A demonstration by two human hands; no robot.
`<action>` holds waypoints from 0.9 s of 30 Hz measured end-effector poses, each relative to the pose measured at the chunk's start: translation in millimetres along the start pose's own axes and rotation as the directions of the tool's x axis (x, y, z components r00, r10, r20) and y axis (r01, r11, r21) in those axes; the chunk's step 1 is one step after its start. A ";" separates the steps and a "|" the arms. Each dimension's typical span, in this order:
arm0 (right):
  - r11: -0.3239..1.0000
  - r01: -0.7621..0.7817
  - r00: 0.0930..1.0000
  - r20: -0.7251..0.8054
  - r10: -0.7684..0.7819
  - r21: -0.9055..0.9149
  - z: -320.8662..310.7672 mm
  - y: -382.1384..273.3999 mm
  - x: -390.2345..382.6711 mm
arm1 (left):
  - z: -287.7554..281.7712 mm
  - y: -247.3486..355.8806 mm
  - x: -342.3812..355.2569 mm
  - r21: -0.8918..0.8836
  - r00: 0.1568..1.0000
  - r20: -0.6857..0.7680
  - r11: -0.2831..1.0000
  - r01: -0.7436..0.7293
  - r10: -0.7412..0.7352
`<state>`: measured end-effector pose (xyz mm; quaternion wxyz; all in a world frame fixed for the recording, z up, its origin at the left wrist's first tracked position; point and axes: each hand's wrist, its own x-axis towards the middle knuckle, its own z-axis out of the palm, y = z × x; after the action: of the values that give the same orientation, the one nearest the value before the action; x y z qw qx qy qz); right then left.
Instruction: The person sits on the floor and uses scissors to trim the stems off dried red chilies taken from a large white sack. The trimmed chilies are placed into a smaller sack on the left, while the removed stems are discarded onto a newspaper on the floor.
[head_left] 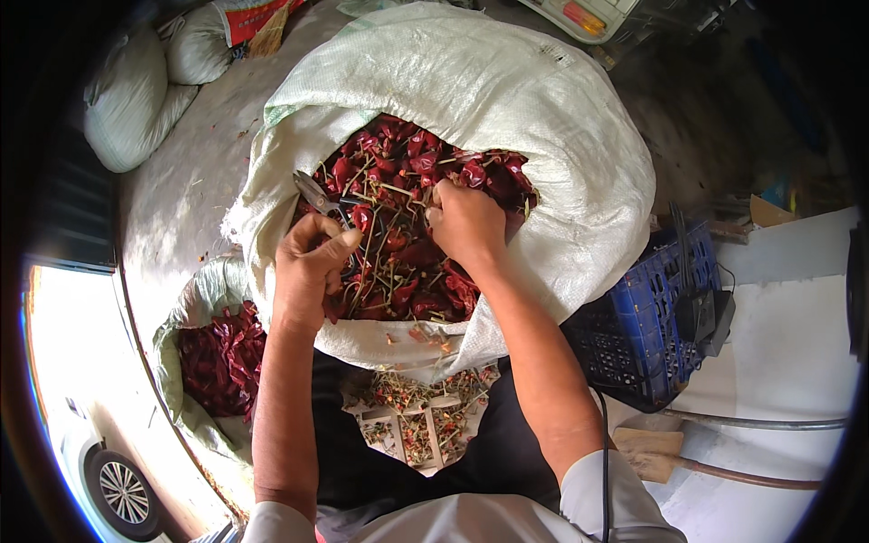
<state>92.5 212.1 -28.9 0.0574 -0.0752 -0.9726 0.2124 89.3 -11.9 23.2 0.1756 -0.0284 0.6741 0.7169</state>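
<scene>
A large white woven sack [579, 118] stands open in front of me, its rim rolled back around a heap of dried red chili peppers [421, 253] with pale stems. My left hand [312, 262] is over the left side of the heap, its fingers closed round a pair of scissors [315, 193]. The metal blades point up and to the left, near the sack's rim. On the right of the heap, my right hand [468, 222] is closed, fingertips down among the peppers. Whatever it pinches is hidden behind the fingers.
A smaller sack of dark red dried chilies [222, 362] stands at the left. Stem scraps [434, 398] lie below, between my legs. To the right are a blue plastic crate [647, 317] and a shovel [647, 451]. Full white sacks [131, 109] and a broom [270, 34] are far left.
</scene>
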 end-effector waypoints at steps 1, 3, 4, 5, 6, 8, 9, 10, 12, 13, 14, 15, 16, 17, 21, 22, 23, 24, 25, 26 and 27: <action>0.994 -0.005 1.000 -0.019 0.007 0.105 -2.1 -2.5 -1.7 | 2.6 -0.7 -0.7 0.019 1.000 -0.002 1.000 0.018 -0.018; 0.916 0.007 0.999 -0.051 0.014 0.401 -7.2 -10.5 -8.3 | 5.7 -2.7 -2.1 0.059 0.998 -0.011 0.997 0.055 -0.055; 0.817 0.025 0.998 -0.065 0.015 0.576 -10.1 -15.8 -14.0 | 2.8 -1.5 -2.2 0.087 0.995 0.023 0.992 0.096 -0.098; 0.684 0.043 0.997 -0.077 0.020 0.728 -10.6 -18.9 -18.1 | 2.8 -2.6 -1.7 0.126 1.000 0.012 0.992 0.024 -0.026; 0.568 0.045 0.998 -0.014 -0.059 0.822 -10.0 -19.6 -20.4 | 5.5 -5.2 -1.2 0.163 0.999 0.009 0.985 -0.047 0.047; 0.247 -0.279 0.947 0.308 -0.088 0.928 -14.9 -22.9 -27.8 | 1.3 -16.9 0.9 0.167 0.974 0.096 0.961 -0.221 0.207; 0.079 -0.439 0.884 0.446 -0.141 0.895 -20.9 -26.9 -30.1 | 2.3 -15.8 1.3 0.282 0.936 0.132 0.893 -0.350 0.325; 0.071 -0.470 0.859 0.474 -0.195 0.880 -25.5 -30.3 -31.7 | 4.7 -13.6 1.2 0.387 0.883 0.182 0.794 -0.468 0.432; -0.030 -0.508 0.849 0.495 -0.184 0.861 -24.3 -31.5 -30.6 | 8.0 -9.4 -2.2 0.503 0.830 0.274 0.663 -0.554 0.486; -0.080 -0.525 0.844 0.506 -0.179 0.847 -23.6 -32.2 -30.3 | 9.9 -6.5 -4.3 0.493 0.841 0.277 0.683 -0.539 0.465; -0.083 -0.544 0.832 0.525 -0.177 0.835 -23.1 -33.0 -30.4 | 12.0 -3.5 -6.1 0.482 0.852 0.280 0.703 -0.524 0.443; -0.075 -0.528 0.841 0.510 -0.180 0.846 -21.8 -33.3 -30.5 | 12.8 -1.8 -6.9 0.471 0.861 0.283 0.721 -0.508 0.422; -0.067 -0.512 0.850 0.494 -0.182 0.856 -19.3 -32.7 -31.3 | 12.4 -2.2 -6.9 0.483 0.889 0.249 0.746 -0.459 0.385; -0.058 -0.495 0.859 0.478 -0.185 0.867 -16.4 -32.1 -32.1 | 11.6 -3.5 -6.5 0.493 0.913 0.215 0.768 -0.408 0.347; 0.522 0.080 0.989 -0.002 -0.148 0.849 -5.4 -36.7 -34.8 | 8.9 -11.2 -2.0 0.555 0.937 0.125 0.759 -0.339 0.327; 0.545 0.084 0.989 -0.001 -0.151 0.834 -11.3 -39.7 -36.6 | 9.0 -10.6 -2.7 0.581 0.941 0.100 0.748 -0.320 0.325; 0.567 0.089 0.988 -0.001 -0.154 0.819 -18.0 -43.2 -37.7 | 9.4 -9.2 -4.2 0.606 0.943 0.075 0.737 -0.301 0.323; 0.580 0.123 0.983 -0.016 -0.185 0.805 -24.8 -45.2 -38.7 | 10.9 -8.5 -5.1 0.628 0.945 0.054 0.725 -0.283 0.322; 0.617 0.193 0.974 -0.072 -0.216 0.763 -23.4 -43.5 -38.7 | 10.8 -9.7 -3.8 0.646 0.935 0.101 0.692 -0.322 0.340; 0.650 0.261 0.961 -0.124 -0.249 0.713 -20.0 -41.5 -38.1 | 9.2 -11.9 -1.5 0.662 0.923 0.149 0.657 -0.360 0.356; 0.677 0.324 0.943 -0.172 -0.284 0.660 -17.4 -40.4 -37.7 | 8.1 -13.3 -0.2 0.677 0.909 0.195 0.620 -0.396 0.367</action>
<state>127.1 176.4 0.8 0.1423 0.1078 -0.8234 0.5386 94.9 -3.6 11.3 0.0295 0.1978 0.8823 0.4261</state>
